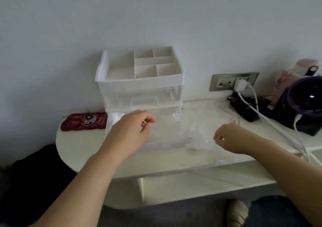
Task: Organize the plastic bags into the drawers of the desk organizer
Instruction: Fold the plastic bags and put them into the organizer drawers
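Home room, phone [84,121], wall socket [233,81]

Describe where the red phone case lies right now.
In the head view, the red phone case lies at the left end of the desk, immediately left of the desk organizer.

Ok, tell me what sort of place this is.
Likely a home bedroom or study corner: desk organizer on a white desk, phone in a cartoon case, charger in the wall socket.

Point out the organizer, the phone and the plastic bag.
organizer [139,82]: head view, front rim of the top tray.
phone [84,121]: head view, middle of its red case.
plastic bag [196,133]: head view, its crumpled right part.
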Action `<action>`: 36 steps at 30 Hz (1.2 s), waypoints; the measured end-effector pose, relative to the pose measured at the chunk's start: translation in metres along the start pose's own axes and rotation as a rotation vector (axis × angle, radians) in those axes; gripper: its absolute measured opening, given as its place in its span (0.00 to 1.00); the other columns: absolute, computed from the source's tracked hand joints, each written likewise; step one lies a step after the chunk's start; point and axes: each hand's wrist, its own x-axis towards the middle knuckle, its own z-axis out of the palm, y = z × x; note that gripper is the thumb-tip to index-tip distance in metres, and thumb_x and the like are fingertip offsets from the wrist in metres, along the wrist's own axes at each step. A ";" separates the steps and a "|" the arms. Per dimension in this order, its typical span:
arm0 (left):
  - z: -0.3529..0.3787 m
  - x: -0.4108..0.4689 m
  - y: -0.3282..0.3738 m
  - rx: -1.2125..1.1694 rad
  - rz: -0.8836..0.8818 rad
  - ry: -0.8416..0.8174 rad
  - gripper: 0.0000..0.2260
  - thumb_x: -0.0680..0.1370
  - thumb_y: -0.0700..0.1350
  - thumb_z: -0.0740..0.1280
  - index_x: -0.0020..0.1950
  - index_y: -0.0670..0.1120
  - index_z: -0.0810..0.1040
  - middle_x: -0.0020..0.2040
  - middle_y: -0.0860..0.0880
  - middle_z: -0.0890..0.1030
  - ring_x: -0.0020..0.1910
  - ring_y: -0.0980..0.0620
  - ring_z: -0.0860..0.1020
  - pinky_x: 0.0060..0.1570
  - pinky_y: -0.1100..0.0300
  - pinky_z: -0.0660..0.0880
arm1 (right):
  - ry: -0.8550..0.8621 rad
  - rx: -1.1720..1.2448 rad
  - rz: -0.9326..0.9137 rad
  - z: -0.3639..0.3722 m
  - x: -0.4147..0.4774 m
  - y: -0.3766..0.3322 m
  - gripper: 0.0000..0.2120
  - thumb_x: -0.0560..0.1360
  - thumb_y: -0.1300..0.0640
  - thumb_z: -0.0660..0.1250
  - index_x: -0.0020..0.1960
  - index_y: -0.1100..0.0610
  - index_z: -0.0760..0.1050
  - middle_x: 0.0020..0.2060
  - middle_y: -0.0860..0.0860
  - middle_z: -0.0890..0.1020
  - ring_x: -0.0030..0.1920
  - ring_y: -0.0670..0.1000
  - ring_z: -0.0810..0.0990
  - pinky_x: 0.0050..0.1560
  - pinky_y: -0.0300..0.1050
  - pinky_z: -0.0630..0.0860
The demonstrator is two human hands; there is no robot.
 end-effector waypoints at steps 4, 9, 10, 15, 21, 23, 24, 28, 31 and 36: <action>0.007 0.003 0.005 -0.044 0.013 0.023 0.08 0.77 0.43 0.64 0.47 0.57 0.77 0.46 0.63 0.78 0.45 0.64 0.76 0.46 0.62 0.73 | -0.018 -0.043 -0.026 0.025 0.014 0.008 0.23 0.81 0.53 0.56 0.74 0.56 0.60 0.75 0.50 0.57 0.72 0.54 0.61 0.69 0.48 0.62; 0.014 0.007 0.006 -0.022 0.003 -0.027 0.08 0.77 0.42 0.63 0.49 0.55 0.78 0.48 0.62 0.79 0.47 0.62 0.76 0.50 0.57 0.75 | -0.006 -0.032 -0.041 0.036 0.027 0.009 0.23 0.80 0.57 0.56 0.74 0.58 0.57 0.76 0.50 0.54 0.71 0.54 0.63 0.66 0.50 0.65; 0.014 0.007 0.006 -0.019 -0.001 -0.037 0.09 0.78 0.42 0.63 0.49 0.56 0.78 0.48 0.62 0.79 0.48 0.61 0.77 0.51 0.57 0.74 | 0.020 -0.040 -0.037 0.035 0.027 0.008 0.22 0.80 0.57 0.57 0.73 0.57 0.58 0.75 0.50 0.56 0.70 0.55 0.64 0.65 0.50 0.67; 0.016 0.006 0.006 -0.030 -0.003 -0.047 0.09 0.77 0.43 0.63 0.49 0.56 0.78 0.47 0.64 0.79 0.47 0.63 0.76 0.50 0.59 0.74 | 0.121 0.043 0.056 0.031 0.025 0.007 0.15 0.78 0.54 0.63 0.64 0.53 0.73 0.63 0.50 0.74 0.60 0.54 0.74 0.58 0.47 0.73; 0.012 0.004 0.006 -0.027 -0.008 -0.042 0.08 0.78 0.44 0.63 0.48 0.57 0.77 0.46 0.64 0.78 0.47 0.64 0.76 0.44 0.67 0.70 | 0.221 0.059 0.058 0.025 0.016 0.009 0.10 0.79 0.53 0.61 0.54 0.50 0.80 0.51 0.50 0.81 0.49 0.53 0.80 0.48 0.44 0.76; 0.011 0.003 0.004 -0.034 -0.012 -0.039 0.08 0.78 0.44 0.63 0.48 0.58 0.77 0.46 0.64 0.78 0.47 0.64 0.76 0.43 0.68 0.69 | 0.236 0.101 0.050 0.022 0.012 0.009 0.11 0.79 0.52 0.61 0.55 0.49 0.80 0.52 0.49 0.81 0.50 0.52 0.80 0.48 0.44 0.76; 0.010 0.003 0.004 -0.041 -0.011 -0.037 0.08 0.77 0.44 0.63 0.48 0.58 0.77 0.46 0.64 0.78 0.47 0.64 0.76 0.44 0.67 0.70 | 0.236 0.121 0.049 0.021 0.010 0.008 0.11 0.79 0.52 0.61 0.54 0.49 0.81 0.51 0.48 0.82 0.49 0.52 0.80 0.47 0.44 0.76; 0.008 0.003 0.007 -0.047 0.004 -0.013 0.08 0.78 0.43 0.63 0.48 0.57 0.78 0.46 0.64 0.78 0.47 0.63 0.76 0.46 0.62 0.72 | 0.289 0.236 0.039 0.006 -0.004 0.007 0.08 0.76 0.53 0.64 0.45 0.50 0.82 0.43 0.45 0.82 0.42 0.48 0.79 0.41 0.42 0.76; 0.008 0.002 0.015 -0.031 0.014 0.053 0.07 0.78 0.43 0.63 0.49 0.54 0.79 0.46 0.63 0.78 0.47 0.63 0.76 0.45 0.64 0.72 | 0.350 0.514 0.055 -0.010 -0.017 0.002 0.09 0.74 0.54 0.67 0.34 0.50 0.78 0.33 0.43 0.80 0.34 0.44 0.77 0.34 0.38 0.72; 0.000 -0.002 0.038 -0.374 0.018 0.073 0.04 0.76 0.46 0.66 0.45 0.53 0.80 0.41 0.60 0.82 0.43 0.64 0.79 0.43 0.75 0.72 | 0.315 1.604 0.065 -0.035 -0.041 -0.032 0.07 0.74 0.61 0.68 0.37 0.60 0.77 0.32 0.53 0.78 0.31 0.48 0.78 0.36 0.40 0.78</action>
